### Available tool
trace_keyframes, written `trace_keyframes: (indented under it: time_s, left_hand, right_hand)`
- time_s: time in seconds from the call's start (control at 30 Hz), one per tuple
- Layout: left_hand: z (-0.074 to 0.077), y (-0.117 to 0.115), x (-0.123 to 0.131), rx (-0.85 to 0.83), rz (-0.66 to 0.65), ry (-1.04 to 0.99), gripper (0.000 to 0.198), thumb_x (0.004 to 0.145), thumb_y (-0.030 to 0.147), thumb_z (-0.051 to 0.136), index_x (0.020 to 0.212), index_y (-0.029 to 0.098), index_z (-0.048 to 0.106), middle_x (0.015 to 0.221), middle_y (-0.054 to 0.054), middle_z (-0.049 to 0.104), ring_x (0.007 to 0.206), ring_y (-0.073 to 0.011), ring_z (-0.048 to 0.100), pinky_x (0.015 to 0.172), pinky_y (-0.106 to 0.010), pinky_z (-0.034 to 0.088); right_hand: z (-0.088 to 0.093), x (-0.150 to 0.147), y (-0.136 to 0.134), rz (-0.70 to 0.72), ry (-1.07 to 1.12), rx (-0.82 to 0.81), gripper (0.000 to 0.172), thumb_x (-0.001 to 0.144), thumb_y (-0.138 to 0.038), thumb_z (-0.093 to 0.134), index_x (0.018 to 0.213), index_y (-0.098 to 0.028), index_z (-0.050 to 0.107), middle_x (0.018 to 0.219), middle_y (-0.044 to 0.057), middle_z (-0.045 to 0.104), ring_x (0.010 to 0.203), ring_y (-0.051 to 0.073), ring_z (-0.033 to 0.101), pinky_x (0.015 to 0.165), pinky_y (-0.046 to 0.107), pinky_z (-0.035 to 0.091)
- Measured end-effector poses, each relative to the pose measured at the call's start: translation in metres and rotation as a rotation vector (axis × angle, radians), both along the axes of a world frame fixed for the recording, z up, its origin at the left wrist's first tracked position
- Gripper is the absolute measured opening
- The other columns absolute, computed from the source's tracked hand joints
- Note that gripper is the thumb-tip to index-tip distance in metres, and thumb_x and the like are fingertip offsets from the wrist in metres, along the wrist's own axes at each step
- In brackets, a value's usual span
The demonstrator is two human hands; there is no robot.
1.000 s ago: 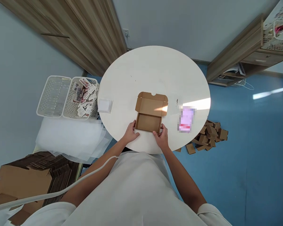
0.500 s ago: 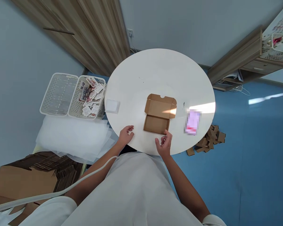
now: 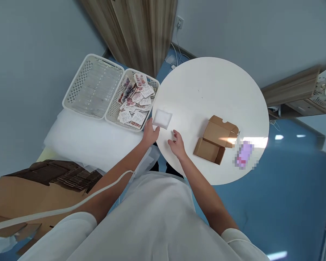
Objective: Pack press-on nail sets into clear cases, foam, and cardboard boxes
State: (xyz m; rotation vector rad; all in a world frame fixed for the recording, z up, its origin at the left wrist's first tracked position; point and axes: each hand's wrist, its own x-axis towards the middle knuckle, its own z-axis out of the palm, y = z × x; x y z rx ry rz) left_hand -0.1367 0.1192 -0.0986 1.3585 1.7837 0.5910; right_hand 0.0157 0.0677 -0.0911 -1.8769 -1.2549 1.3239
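My left hand (image 3: 151, 132) is at the table's left edge, thumb and fingers apart, by the near left corner of a flat white square packet (image 3: 162, 119). Whether a fingertip touches the packet I cannot tell. Just to the right, my right hand (image 3: 177, 144) hovers with curved, parted fingers and holds nothing. An open brown cardboard box (image 3: 208, 149) lies on the white round table (image 3: 212, 87), its lid folded back away from me; neither hand touches it.
Left of the table stand a white basket of printed cards (image 3: 137, 101) and a white basket of clear plastic pieces (image 3: 95, 87). White foam sheets (image 3: 92, 136) and flattened cardboard (image 3: 43, 192) lie nearer me. A blurred pink-purple item (image 3: 244, 154) rests at the table's right.
My view has turned left. My right hand has left the box's near edge and come over towards the white packet. My left hand has reached forward to the packet's side.
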Motion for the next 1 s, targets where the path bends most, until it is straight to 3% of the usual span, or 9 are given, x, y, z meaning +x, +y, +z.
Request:
trace_keyframes:
  time_s: [0.2, 0.47, 0.6, 0.77, 0.87, 1.0]
  left_hand:
    - [-0.012, 0.014, 0.007, 0.006, 0.016, -0.044, 0.055, 0.081, 0.023, 0.040, 0.131, 0.008, 0.024, 0.135, -0.016, 0.032, 0.127, -0.0262, 0.024, 0.105, -0.040, 0.020]
    - [-0.015, 0.014, 0.009, 0.113, -0.044, -0.046, 0.048, 0.082, 0.024, 0.039, 0.128, 0.012, 0.032, 0.129, -0.013, 0.039, 0.123, -0.0259, 0.031, 0.103, -0.044, 0.023]
    - [-0.021, 0.017, 0.001, 0.047, 0.008, -0.140, 0.042, 0.081, 0.024, 0.043, 0.121, 0.012, 0.042, 0.115, -0.014, 0.051, 0.110, -0.0266, 0.045, 0.094, -0.043, 0.034]
    - [-0.027, 0.004, 0.000, -0.101, 0.211, -0.506, 0.035, 0.077, 0.020, 0.048, 0.111, 0.013, 0.051, 0.103, -0.011, 0.058, 0.094, -0.0202, 0.055, 0.083, -0.035, 0.042]
    - [-0.023, -0.010, 0.006, -0.207, 0.376, -0.718, 0.039, 0.071, 0.016, 0.055, 0.110, 0.013, 0.049, 0.100, -0.009, 0.058, 0.091, -0.0174, 0.055, 0.079, -0.030, 0.044]
    - [-0.007, -0.029, 0.018, -0.325, 0.455, -0.965, 0.043, 0.066, 0.012, 0.059, 0.107, 0.016, 0.047, 0.088, -0.005, 0.058, 0.079, -0.0136, 0.057, 0.070, -0.026, 0.046]
  right_hand:
    - [-0.004, -0.018, 0.048, -0.149, 0.040, -0.077, 0.061, 0.069, -0.033, 0.056, 0.125, -0.023, 0.033, 0.130, 0.008, 0.039, 0.108, 0.019, 0.047, 0.086, 0.035, 0.043]
    - [-0.011, -0.036, 0.064, -0.257, 0.050, -0.055, 0.060, 0.071, -0.031, 0.055, 0.124, -0.018, 0.031, 0.126, 0.010, 0.042, 0.102, 0.018, 0.050, 0.089, 0.034, 0.042]
    - [-0.012, -0.038, 0.061, -0.304, 0.147, -0.067, 0.053, 0.070, -0.025, 0.054, 0.119, -0.021, 0.035, 0.121, 0.007, 0.046, 0.097, 0.016, 0.051, 0.086, 0.035, 0.043]
    - [-0.009, -0.031, 0.041, -0.350, 0.327, -0.091, 0.042, 0.068, -0.021, 0.055, 0.108, -0.022, 0.043, 0.114, 0.004, 0.051, 0.088, 0.013, 0.054, 0.080, 0.032, 0.045]
    - [-0.002, -0.021, 0.024, -0.361, 0.383, -0.078, 0.044, 0.066, -0.020, 0.057, 0.107, -0.022, 0.043, 0.114, 0.005, 0.051, 0.084, 0.013, 0.055, 0.078, 0.032, 0.046]
    - [0.015, 0.001, 0.002, -0.342, 0.460, -0.035, 0.045, 0.064, -0.022, 0.058, 0.107, -0.023, 0.042, 0.112, 0.005, 0.051, 0.082, 0.012, 0.055, 0.074, 0.031, 0.046]
